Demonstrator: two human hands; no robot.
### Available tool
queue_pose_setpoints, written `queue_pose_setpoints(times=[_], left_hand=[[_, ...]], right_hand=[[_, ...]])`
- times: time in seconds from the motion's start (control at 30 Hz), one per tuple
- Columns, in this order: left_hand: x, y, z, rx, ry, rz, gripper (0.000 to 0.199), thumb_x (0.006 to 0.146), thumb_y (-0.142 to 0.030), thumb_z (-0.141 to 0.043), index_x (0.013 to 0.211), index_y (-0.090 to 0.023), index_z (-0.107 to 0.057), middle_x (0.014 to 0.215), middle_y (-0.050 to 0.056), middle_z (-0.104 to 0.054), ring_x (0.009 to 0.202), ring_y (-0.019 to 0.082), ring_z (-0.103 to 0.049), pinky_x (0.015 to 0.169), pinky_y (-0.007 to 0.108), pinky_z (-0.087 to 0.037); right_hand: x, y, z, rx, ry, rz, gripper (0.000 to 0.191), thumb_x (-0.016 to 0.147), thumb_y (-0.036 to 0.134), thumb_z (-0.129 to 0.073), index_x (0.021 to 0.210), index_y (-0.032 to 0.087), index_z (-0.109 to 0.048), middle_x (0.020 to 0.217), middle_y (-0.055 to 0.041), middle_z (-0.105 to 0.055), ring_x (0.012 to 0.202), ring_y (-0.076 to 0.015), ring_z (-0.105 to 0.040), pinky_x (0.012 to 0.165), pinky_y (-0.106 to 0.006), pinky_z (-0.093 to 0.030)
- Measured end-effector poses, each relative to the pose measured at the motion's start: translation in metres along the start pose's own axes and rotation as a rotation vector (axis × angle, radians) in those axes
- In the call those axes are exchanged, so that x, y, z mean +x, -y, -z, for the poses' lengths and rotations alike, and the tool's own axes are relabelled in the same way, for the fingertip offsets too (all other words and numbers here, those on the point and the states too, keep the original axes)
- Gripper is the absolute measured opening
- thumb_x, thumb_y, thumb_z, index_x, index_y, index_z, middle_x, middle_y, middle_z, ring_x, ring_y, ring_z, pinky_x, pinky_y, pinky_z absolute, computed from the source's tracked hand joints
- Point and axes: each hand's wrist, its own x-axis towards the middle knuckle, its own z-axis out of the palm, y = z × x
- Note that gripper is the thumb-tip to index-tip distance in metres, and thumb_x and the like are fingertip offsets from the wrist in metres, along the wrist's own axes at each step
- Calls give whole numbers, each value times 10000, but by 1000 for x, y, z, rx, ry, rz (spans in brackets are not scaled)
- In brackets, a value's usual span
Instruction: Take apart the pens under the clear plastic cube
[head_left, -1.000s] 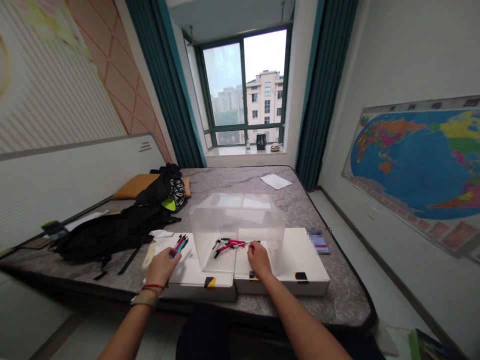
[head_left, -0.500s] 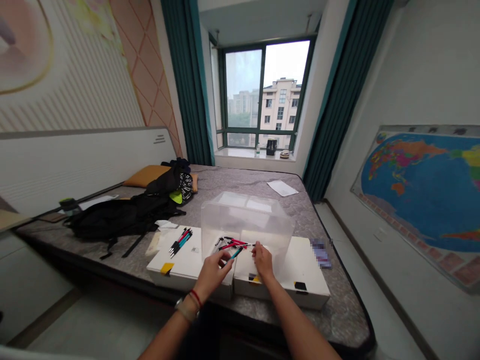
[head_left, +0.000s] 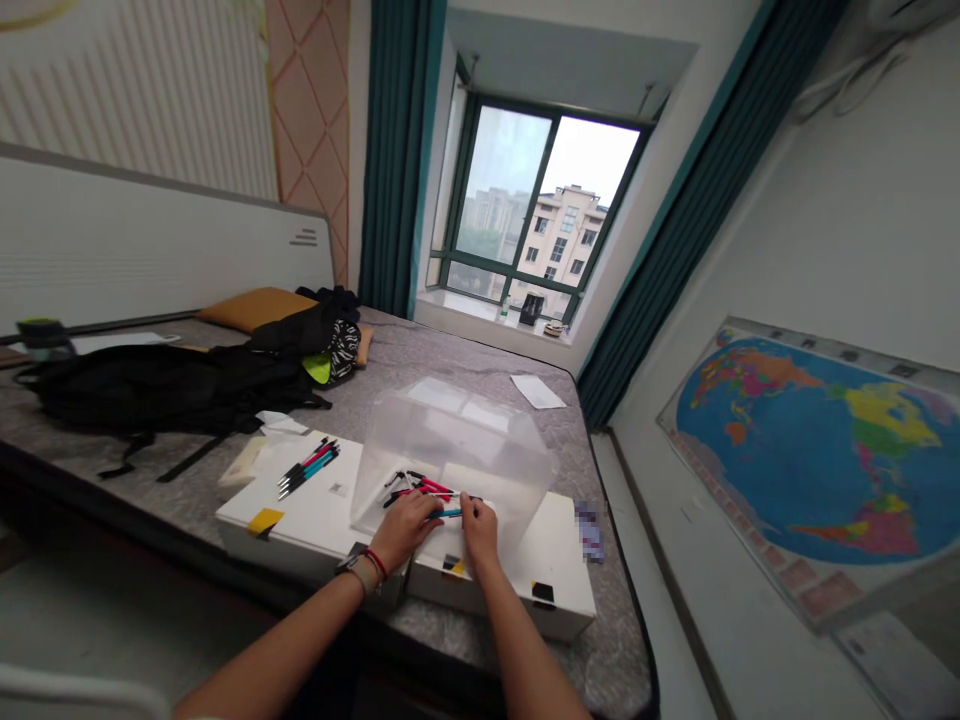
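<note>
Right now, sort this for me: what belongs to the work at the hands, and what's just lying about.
In the work: left hand, right hand, teal pen, red-and-black pens, pens on a white box, clear plastic box.

Lying about: black backpack, orange pillow, paper sheet, world map.

Two hands (head_left: 439, 530), two white boxes (head_left: 300, 525), one clear plastic bin (head_left: 450, 440), perhaps four pens (head_left: 307, 468) beside it.

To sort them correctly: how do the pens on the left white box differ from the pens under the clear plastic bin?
The bunch of pens on the left white box lies parallel; the pile of pens under the clear plastic bin lies crossed. The bunch is uncovered; the pile shows through plastic. Both show red and black.
</note>
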Motion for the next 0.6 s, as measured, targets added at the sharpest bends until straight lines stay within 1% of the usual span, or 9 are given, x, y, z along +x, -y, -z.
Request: queue_pose_setpoints(times=[0.07,0.2,0.33,0.43,0.6], left_hand=[[-2,2,0,-2,-25,22,150,881,-342,-562,929,-215,-625,930,47,-669,910,209,-581,822,352,-448],[0,1,4,19,-64,92,213,907,-374,-507,973,-225,-646,942,58,-673,918,214,-568,838,364,-433],[2,-2,7,62,-31,85,262,926,-398,-464,1029,-246,-651,968,53,-676,934,222,-554,845,374,-412],[2,-4,7,86,-17,61,290,943,-393,-426,1067,-249,-645,988,55,-670,945,218,-544,847,368,-399],[2,-5,5,124,-14,87,316,963,-357,-371,971,-241,-666,915,50,-673,903,210,-539,829,360,-382]], right_hand=[[0,1,0,16,3,-8,507,865,573,-433,532,199,-515,514,16,-519,535,-146,-461,542,-245,-324],[1,-1,0,48,7,-51,552,898,576,-350,503,213,-482,488,12,-498,514,-152,-466,548,-258,-338],[3,-6,-1,66,47,-96,572,897,603,-312,501,225,-479,468,3,-498,493,-165,-477,527,-269,-341],[4,-8,-2,82,49,-114,581,893,622,-302,505,227,-476,445,10,-483,479,-165,-477,526,-269,-348],[4,-9,-3,70,36,-96,576,907,608,-287,511,226,-456,469,15,-490,483,-155,-473,546,-262,-353]])
